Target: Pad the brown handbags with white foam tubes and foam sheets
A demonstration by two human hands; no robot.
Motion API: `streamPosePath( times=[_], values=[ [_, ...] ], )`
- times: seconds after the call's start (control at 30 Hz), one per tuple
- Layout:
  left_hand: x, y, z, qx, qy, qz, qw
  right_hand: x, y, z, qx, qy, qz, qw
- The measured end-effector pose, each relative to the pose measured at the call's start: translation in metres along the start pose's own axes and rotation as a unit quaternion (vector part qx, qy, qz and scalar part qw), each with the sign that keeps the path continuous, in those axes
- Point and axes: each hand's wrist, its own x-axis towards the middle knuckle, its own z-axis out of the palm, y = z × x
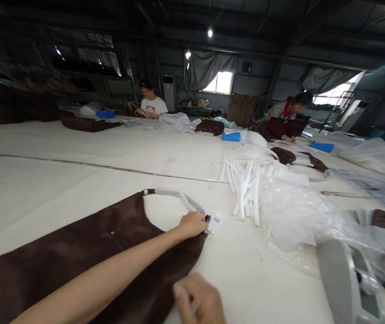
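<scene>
We see a dark brown shoulder bag lying flat on the white table, its strap wrapped in pale covering. Our left hand pinches the strap's end, beside a barcode tag. Our right hand, blurred, curls its fingers near the bag's edge; whether they hold something, we cannot tell. Beyond are white tubes.

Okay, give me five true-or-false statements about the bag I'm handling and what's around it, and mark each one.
1. The left hand is at one end of the brown handbag's strap. True.
2. The strap is completely uncovered. False; pale wrapping covers most of it.
3. The white barcode tag is nearest the right hand. False; it is beside the left hand, above the right hand in view.
4. Clear plastic lies beside the white foam tubes. True.
5. The foam tubes lie on the handbag. False; they lie apart from it.
</scene>
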Motion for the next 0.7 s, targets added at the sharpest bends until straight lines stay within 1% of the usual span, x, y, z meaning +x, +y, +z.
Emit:
streamPosePath(
  times=[0.03, 0.07, 0.1, 0.13, 0.2, 0.27, 0.33, 0.4, 0.47, 0.53, 0.6, 0.63, 0.7],
  values=[
    [-0.003, -0.004, -0.002, -0.029, -0.005, 0.001, 1.0, 0.012, 0.006, -0.02, -0.04, 0.05, 0.005, 0.998],
    [-0.006, -0.007, -0.004, -0.06, -0.008, 0.002, 0.998, 0.025, 0.014, -0.038, -0.09, 0.08, 0.003, 0.993],
    [-0.008, -0.009, -0.006, -0.091, -0.009, 0.003, 0.996, 0.039, 0.023, -0.053, -0.148, 0.083, 0.005, 0.985],
    [-0.01, -0.01, -0.008, -0.122, -0.008, 0.003, 0.993, 0.053, 0.032, -0.064, -0.205, 0.066, 0.011, 0.977],
    [-0.013, -0.011, -0.011, -0.173, -0.003, 0.003, 0.985, 0.077, 0.049, -0.075, -0.295, 0.001, 0.023, 0.955],
    [-0.015, -0.009, -0.013, -0.209, -0.002, 0.004, 0.978, 0.094, 0.062, -0.075, -0.341, -0.054, 0.027, 0.938],
    [-0.014, -0.007, -0.014, -0.232, -0.005, 0.004, 0.973, 0.103, 0.069, -0.073, -0.352, -0.08, 0.028, 0.932],
    [-0.012, -0.006, -0.015, -0.244, -0.012, -0.002, 0.97, 0.102, 0.07, -0.075, -0.346, -0.085, 0.038, 0.934],
    [-0.008, -0.004, -0.014, -0.248, -0.028, -0.017, 0.968, 0.094, 0.065, -0.084, -0.341, -0.084, 0.057, 0.935],
    [-0.004, -0.002, -0.013, -0.246, -0.059, -0.035, 0.967, 0.083, 0.054, -0.096, -0.343, -0.078, 0.087, 0.932],
    [0.0, 0.0, -0.013, -0.244, -0.093, -0.054, 0.964, 0.07, 0.039, -0.105, -0.33, -0.06, 0.131, 0.933],
    [0.002, 0.001, -0.013, -0.243, -0.107, -0.063, 0.962, 0.065, 0.031, -0.105, -0.296, -0.051, 0.151, 0.942],
    [0.007, 0.004, -0.015, -0.24, -0.128, -0.08, 0.959, 0.058, 0.015, -0.096, -0.154, -0.047, 0.19, 0.968]
  ],
)
